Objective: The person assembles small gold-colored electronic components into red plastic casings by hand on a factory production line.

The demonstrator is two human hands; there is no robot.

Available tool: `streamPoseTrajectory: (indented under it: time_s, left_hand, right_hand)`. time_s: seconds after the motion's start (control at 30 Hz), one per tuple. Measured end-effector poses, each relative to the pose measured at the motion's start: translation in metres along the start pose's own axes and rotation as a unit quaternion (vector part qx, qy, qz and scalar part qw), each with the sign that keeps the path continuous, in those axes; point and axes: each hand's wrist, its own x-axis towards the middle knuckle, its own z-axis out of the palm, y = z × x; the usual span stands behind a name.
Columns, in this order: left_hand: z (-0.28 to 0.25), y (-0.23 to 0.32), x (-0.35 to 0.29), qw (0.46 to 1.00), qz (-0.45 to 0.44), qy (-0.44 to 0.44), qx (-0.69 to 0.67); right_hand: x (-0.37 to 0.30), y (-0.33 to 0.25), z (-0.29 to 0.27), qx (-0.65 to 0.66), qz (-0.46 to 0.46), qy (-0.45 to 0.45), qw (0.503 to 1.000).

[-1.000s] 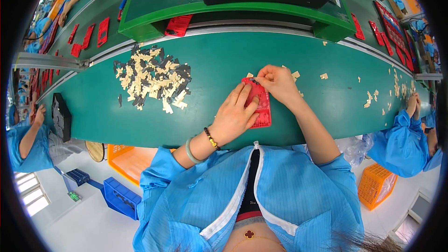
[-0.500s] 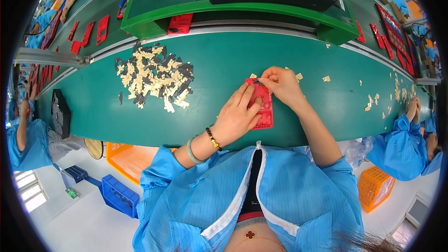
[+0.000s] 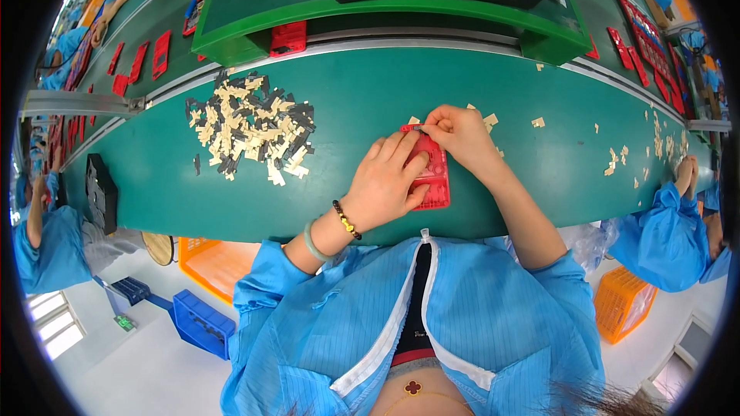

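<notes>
Right-hand fingers [image 3: 441,114] closed on a small dark piece [image 3: 417,128] at the far end of a red case [image 3: 436,177]; left-hand fingers [image 3: 391,146], spread, rest across the case on the green worktop [image 3: 354,92] — cream-and-dark pile [image 3: 254,127] farther left.

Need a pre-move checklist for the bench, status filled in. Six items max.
1. Red plastic case lying on the green tabletop: ok.
2. Left hand on the case: ok, fingers spread over its left side.
3. Right hand at the case's far end: ok, fingertips by a small dark piece.
4. Dark piece fully seated: cannot tell, too small and partly covered.
5. Area around the case free of loose bits: not ok, cream pieces lie close by.
6. Mixed pile of cream and dark pieces apart from the case: ok, off to the left.
</notes>
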Motion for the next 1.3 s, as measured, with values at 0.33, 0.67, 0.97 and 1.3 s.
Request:
streamPoseTrajectory:
  time_s: [0.33,0.67,0.97,1.3]
  left_hand:
    - [0.001,-0.001,0.010,1.000,0.017,0.009,0.024]
    - [0.013,-0.003,0.029,0.992,0.002,0.046,0.120]
    - [0.017,-0.006,0.031,0.983,0.044,0.011,0.178]
    - [-0.051,-0.157,0.028,0.935,-0.143,0.003,0.323]
  right_hand:
    - [-0.038,-0.003,0.001,-0.262,-0.193,0.128,0.937]
    - [-0.087,-0.006,-0.001,-0.207,-0.260,0.043,0.942]
    - [-0.097,-0.006,0.004,-0.281,-0.310,-0.006,0.908]
    - [0.055,-0.014,-0.012,-0.300,-0.291,0.168,0.893]
